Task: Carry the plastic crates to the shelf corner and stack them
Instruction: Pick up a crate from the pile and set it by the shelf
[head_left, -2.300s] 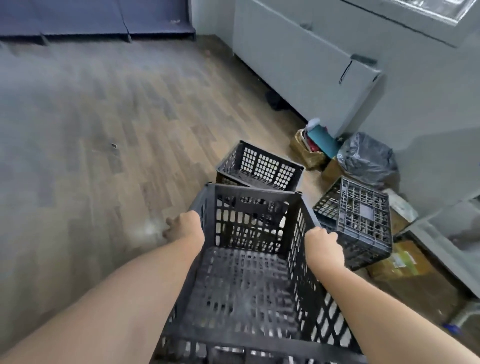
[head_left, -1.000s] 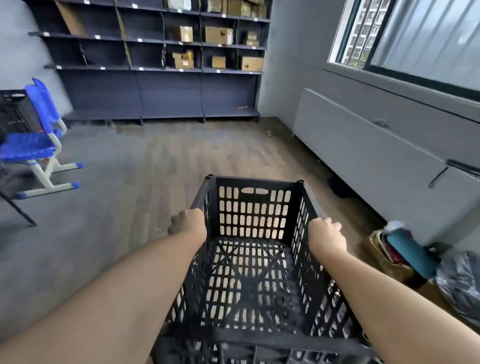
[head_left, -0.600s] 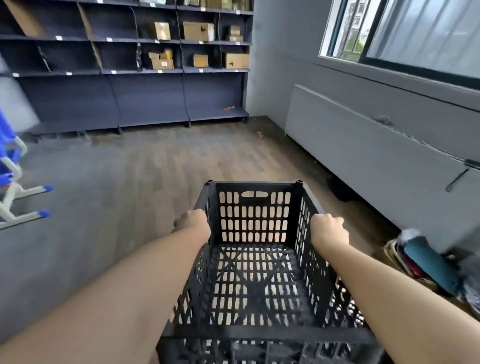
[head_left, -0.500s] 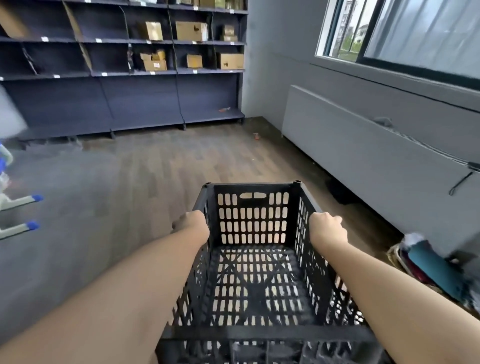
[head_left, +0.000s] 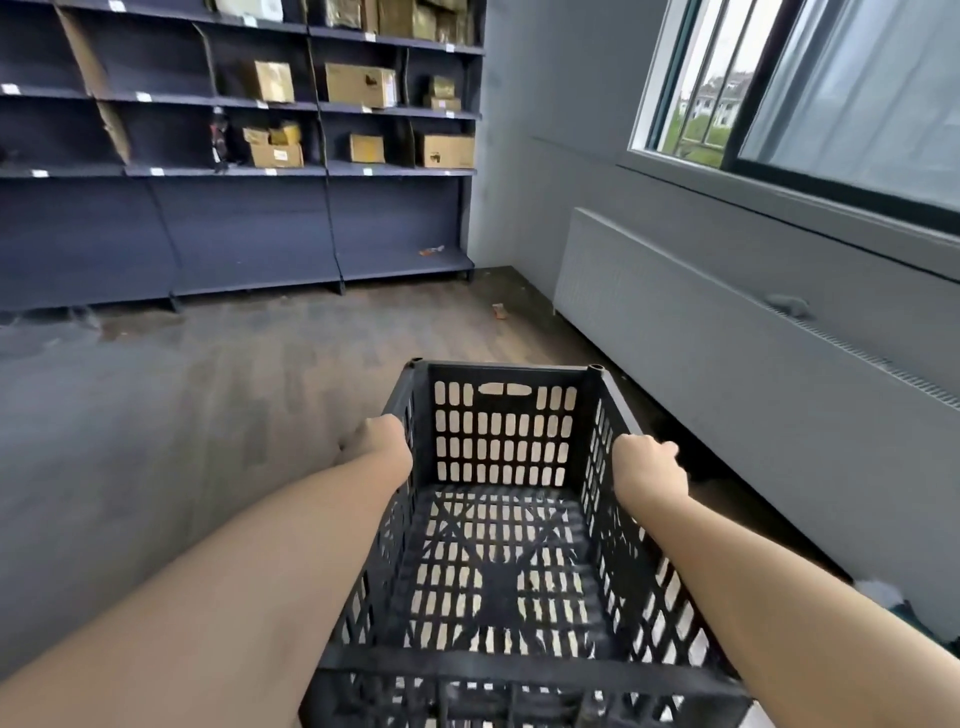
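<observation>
Two hands carry one black plastic crate (head_left: 498, 525), empty and held clear of the floor. The left hand (head_left: 376, 441) is wrapped over the crate's left rim with its fingers hidden on the outer wall; the right hand (head_left: 647, 470) is closed over the right rim, knuckles up. Both grips sit toward the far half of the side walls, about level with each other, so neither arm leads. The crate's long axis runs from 6 o'clock to 12 o'clock, its far end wall with the handle slot pointing ahead.

From the hands, the shelf corner (head_left: 470, 260), where the dark shelving (head_left: 249, 208) meets the grey wall, lies at about 12 o'clock, a shade to the left, well apart across bare wooden floor (head_left: 260, 374). No stacked crate shows there yet, so this one probably goes down first in that corner.

Room is generous at 9 to 11 o'clock. At 2 to 3 o'clock a long grey wall panel (head_left: 727, 374) under the window (head_left: 810, 88) runs near the crate's right side. A small scrap (head_left: 498, 310) lies on the floor near the corner.
</observation>
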